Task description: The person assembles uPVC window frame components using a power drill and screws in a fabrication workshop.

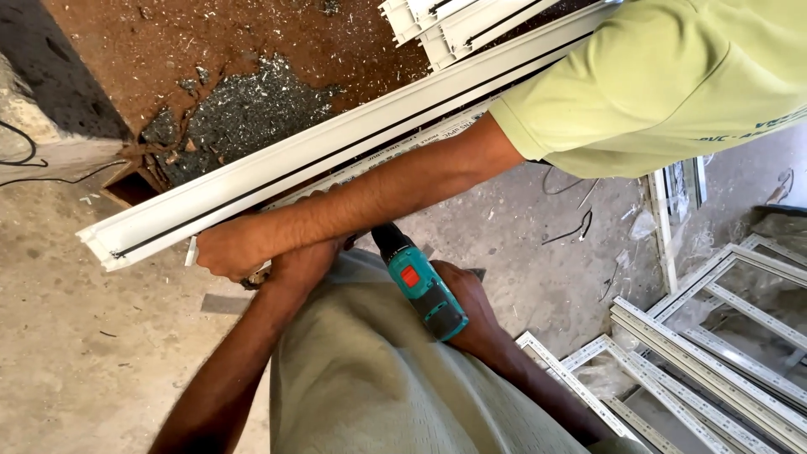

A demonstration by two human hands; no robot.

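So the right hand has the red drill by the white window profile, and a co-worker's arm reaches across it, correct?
Not quite: the drill in the right hand is teal with a red patch, as the head view shows. The white window profile and the co-worker's arm reaching across are as you say.

Right hand is gripping teal drill; left hand is reaching under white profile; co-worker's hand is crossing over it, steadying the profile.
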